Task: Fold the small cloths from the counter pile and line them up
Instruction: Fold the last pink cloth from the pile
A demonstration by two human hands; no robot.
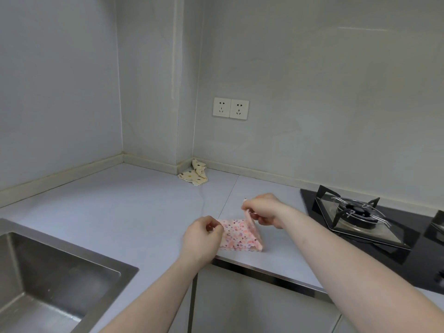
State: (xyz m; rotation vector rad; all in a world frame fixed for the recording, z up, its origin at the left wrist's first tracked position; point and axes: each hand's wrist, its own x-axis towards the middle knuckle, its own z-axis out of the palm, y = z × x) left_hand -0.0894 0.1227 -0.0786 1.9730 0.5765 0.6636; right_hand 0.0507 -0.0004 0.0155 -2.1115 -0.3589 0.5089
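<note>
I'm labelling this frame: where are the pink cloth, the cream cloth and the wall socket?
pink cloth [236, 236]: head view, flat spotted middle.
cream cloth [193, 175]: head view, its crumpled middle, in the counter corner.
wall socket [230, 108]: head view, seam between its two plates.

A pale grey counter runs along the walls and turns the corner, with a thin seam crossing its surface. A steel sink is set into it at the left, and a black gas hob at the right. A pink spotted cloth lies near the front edge, partly lifted. A cream dotted cloth sits crumpled in the far corner, touching the upstand.
</note>
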